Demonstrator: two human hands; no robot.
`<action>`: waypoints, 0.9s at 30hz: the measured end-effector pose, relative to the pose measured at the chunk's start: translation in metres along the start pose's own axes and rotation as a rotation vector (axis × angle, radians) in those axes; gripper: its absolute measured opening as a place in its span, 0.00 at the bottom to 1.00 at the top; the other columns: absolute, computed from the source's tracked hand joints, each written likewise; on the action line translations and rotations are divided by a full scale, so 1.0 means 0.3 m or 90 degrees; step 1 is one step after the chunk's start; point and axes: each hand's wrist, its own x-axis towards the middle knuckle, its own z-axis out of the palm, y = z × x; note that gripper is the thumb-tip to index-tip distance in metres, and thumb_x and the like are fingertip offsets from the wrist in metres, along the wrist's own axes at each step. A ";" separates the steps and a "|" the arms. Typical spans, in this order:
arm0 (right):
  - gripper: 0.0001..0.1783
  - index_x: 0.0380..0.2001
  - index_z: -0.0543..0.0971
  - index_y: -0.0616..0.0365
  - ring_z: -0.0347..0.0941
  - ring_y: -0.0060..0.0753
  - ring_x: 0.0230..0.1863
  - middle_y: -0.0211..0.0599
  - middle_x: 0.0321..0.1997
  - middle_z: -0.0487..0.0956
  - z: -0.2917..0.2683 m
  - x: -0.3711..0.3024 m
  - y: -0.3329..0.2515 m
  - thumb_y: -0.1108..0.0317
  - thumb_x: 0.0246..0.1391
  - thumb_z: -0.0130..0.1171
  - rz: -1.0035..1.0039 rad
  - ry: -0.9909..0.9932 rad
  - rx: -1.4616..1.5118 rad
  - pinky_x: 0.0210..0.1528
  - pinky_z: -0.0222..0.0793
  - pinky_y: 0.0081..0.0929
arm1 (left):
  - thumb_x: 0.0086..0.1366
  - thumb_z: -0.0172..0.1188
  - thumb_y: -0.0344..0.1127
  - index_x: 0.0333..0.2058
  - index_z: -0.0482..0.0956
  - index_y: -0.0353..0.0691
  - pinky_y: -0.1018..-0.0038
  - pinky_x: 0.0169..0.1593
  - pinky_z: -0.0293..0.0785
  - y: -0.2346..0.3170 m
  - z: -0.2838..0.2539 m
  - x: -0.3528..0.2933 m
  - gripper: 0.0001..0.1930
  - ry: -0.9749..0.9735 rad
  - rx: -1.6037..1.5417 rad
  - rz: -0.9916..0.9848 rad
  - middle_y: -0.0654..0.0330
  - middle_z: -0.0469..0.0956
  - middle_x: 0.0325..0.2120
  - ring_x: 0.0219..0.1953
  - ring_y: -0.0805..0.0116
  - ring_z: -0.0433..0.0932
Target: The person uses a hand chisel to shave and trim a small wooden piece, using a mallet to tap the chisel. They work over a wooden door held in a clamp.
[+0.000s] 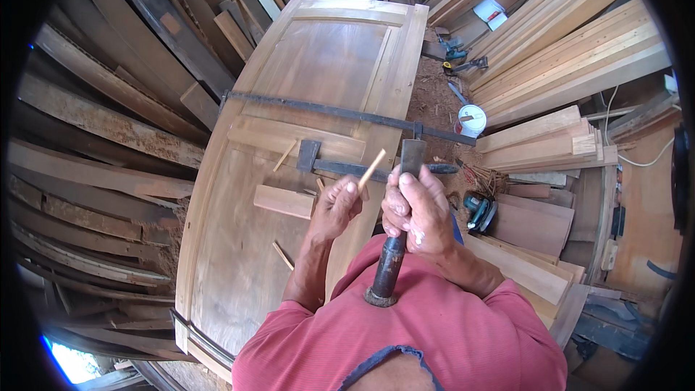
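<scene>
My left hand (pixel 337 206) pinches a thin, pale wooden peg (pixel 373 169) between thumb and fingers, its free end pointing up and to the right. Beside it, my right hand (pixel 418 211) is wrapped round a chisel (pixel 389 268). The chisel's flat steel blade stands up past my fingers, and its dark handle reaches down to my red shirt. Under and beyond both hands lies a wooden panelled door (pixel 250 166). On the door rest a hammer (pixel 309 156) with a dark head, a wood block (pixel 283 201) and slim wooden sticks (pixel 283 255).
A long metal bar clamp (pixel 311 107) crosses the door. Stacked boards (pixel 572 65) line the right, and dark planks (pixel 108 166) lean along the left. A white bucket (pixel 472 122) and a teal power tool (pixel 478 210) sit on the shaving-strewn floor right of the door.
</scene>
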 end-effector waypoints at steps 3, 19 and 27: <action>0.08 0.39 0.69 0.53 0.55 0.13 0.15 0.22 0.22 0.63 -0.004 0.038 0.038 0.61 0.68 0.43 0.103 0.015 0.043 0.19 0.60 0.19 | 0.75 0.44 0.42 0.26 0.69 0.41 0.80 0.22 0.55 0.006 0.008 0.037 0.17 0.058 -0.006 -0.012 0.72 0.61 0.15 0.18 0.82 0.58; 0.11 0.40 0.68 0.54 0.60 0.17 0.17 0.24 0.22 0.65 -0.044 0.037 0.096 0.59 0.67 0.44 0.149 -0.009 0.006 0.22 0.66 0.24 | 0.75 0.43 0.47 0.32 0.73 0.40 0.81 0.22 0.59 -0.029 0.019 0.088 0.18 0.122 -0.001 -0.023 0.69 0.67 0.14 0.17 0.82 0.62; 0.10 0.39 0.67 0.52 0.56 0.14 0.14 0.21 0.19 0.61 0.004 0.021 0.095 0.58 0.66 0.46 0.137 -0.028 -0.038 0.18 0.61 0.21 | 0.74 0.44 0.38 0.32 0.73 0.36 0.75 0.25 0.64 0.075 0.007 0.116 0.15 0.036 0.298 0.150 0.61 0.68 0.17 0.20 0.72 0.67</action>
